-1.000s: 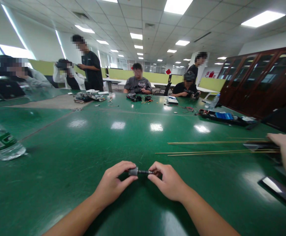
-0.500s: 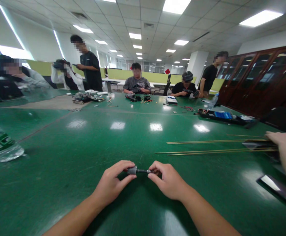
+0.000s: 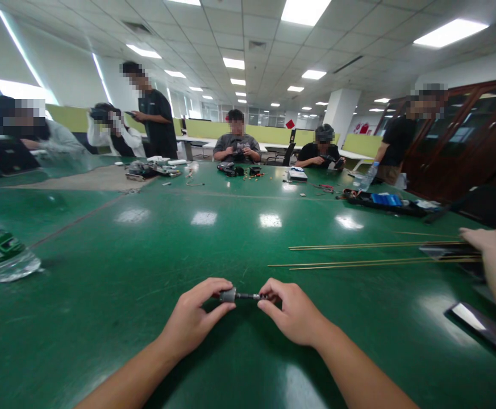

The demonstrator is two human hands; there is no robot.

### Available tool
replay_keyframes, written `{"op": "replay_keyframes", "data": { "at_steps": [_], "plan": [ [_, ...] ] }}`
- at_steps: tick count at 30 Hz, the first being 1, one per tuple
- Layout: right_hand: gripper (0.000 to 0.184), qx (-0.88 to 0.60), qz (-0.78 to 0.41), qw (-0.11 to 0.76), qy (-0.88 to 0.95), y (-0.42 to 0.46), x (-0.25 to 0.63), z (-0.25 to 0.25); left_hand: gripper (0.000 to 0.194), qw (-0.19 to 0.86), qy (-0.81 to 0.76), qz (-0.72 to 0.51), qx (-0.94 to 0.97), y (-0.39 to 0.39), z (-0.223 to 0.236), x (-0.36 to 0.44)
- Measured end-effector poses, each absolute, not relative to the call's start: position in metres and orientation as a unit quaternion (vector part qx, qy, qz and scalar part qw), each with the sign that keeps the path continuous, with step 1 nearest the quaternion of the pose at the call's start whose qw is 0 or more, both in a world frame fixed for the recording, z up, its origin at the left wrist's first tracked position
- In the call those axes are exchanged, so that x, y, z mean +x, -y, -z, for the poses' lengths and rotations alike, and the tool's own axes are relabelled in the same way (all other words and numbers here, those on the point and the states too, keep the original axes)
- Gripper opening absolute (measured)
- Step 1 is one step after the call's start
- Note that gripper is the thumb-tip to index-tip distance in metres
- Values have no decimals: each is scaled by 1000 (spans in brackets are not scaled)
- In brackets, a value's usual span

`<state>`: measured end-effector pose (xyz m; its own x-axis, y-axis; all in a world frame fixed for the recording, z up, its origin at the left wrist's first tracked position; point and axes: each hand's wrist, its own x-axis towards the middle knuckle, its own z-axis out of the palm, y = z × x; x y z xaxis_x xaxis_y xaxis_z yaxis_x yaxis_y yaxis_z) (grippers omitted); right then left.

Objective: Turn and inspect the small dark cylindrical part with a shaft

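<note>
Just above the green tabletop, a small grey cylinder with a thin dark shaft (image 3: 229, 295) lies level between both hands. My left hand (image 3: 196, 315) is closed around the cylinder end, thumb below and fingers above. At the other side, my right hand (image 3: 292, 312) pinches the tip of the shaft between thumb and fingers. The shaft's middle stays bare between the two hands, while its right tip is partly hidden by fingers. What exact kind of part it is, I cannot make out.
Thin brass-coloured rods (image 3: 358, 246) lie to the right, near a co-worker's hand (image 3: 486, 241). A dark phone-like slab (image 3: 482, 329) rests at the right edge. A water bottle (image 3: 3, 250) lies at left. Beyond are a parts tray (image 3: 384, 200) and several seated or standing people.
My hands keep nearly the same pose, with the cylinder and shaft shifted very slightly. The standing person at the far right has moved to the right.
</note>
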<state>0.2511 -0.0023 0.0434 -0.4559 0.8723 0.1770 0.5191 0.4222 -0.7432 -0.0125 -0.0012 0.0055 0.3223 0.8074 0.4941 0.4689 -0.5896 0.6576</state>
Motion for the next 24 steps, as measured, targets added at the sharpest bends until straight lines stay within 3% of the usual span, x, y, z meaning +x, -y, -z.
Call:
{"op": "replay_keyframes", "data": {
  "at_steps": [15, 19, 24],
  "plan": [
    [8, -442, -321, 285, 787, -9, 266, -40, 38, 184, -449, -366, 795, -7, -6, -18],
    [10, -445, -314, 290, 787, -10, 272, -39, 35, 126, -528, -335, 770, -15, -10, -32],
    [11, -448, -305, 288, 789, -6, 276, -39, 50, 106, -633, -333, 691, -14, -16, -89]
  ]
}}
